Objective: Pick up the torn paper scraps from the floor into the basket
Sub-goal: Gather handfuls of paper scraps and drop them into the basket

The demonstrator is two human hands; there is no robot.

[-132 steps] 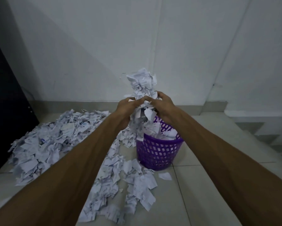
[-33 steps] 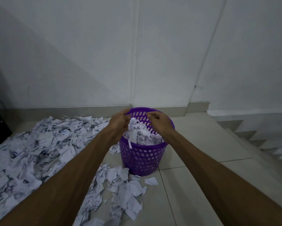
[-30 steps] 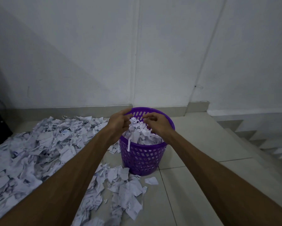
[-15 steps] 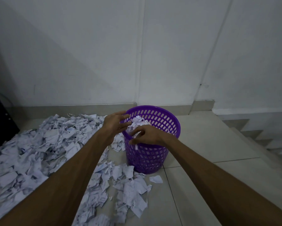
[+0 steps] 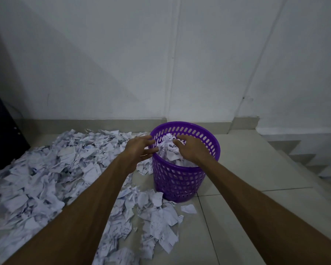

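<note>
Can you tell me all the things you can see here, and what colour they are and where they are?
basket: one, purple with holes, standing on the floor near the wall, part full of paper
scraps in the basket: a heap, white, reaching about rim height
big pile of scraps: too many to count, white with blue marks, on the floor left of the basket
smaller patch of scraps: many, white, on the floor in front of the basket
lone scrap: one, white, just right of that patch
floor: pale tiles
wall: white, behind
stairs: pale, far right
dark object: black, far left edge
left hand: open, at the basket's left rim
right hand: open, over the basket
</note>
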